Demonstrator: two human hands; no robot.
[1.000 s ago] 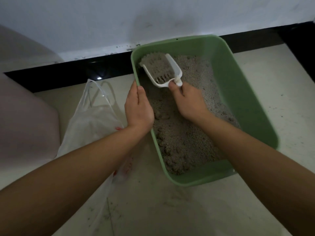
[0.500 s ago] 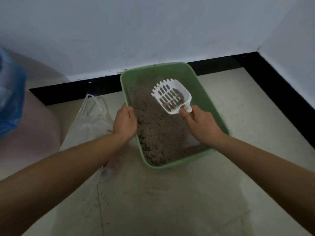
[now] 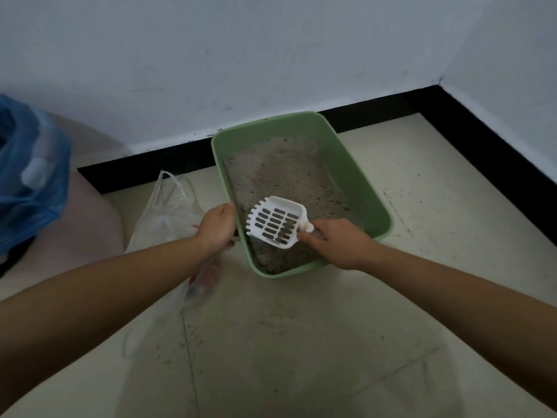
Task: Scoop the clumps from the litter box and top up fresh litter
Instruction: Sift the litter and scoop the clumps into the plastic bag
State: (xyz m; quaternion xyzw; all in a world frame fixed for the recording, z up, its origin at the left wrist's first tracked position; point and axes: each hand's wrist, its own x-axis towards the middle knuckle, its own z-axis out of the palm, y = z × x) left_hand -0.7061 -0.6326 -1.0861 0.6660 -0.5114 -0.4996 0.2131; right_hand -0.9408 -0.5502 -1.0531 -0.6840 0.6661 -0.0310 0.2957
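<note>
Our right hand (image 3: 337, 242) grips the white scoop (image 3: 275, 221) by its handle over the litter (image 3: 283, 176); our left hand (image 3: 218, 229) clasps the green box's (image 3: 361, 182) rim beside the clear bag (image 3: 168, 212).

Head-worn view, facing down, floor corner close

On floor (image 3: 301, 342): litter box (image 3: 355, 188), wall (image 3: 241, 70) behind; bag (image 3: 168, 218) just L; scoop (image 3: 275, 224) over box's near end.

I identify a home's room corner: white painted walls (image 3: 241, 55), black skirting strip (image 3: 376, 108), pale tiled floor (image 3: 301, 342), green plastic litter box (image 3: 352, 176).
</note>
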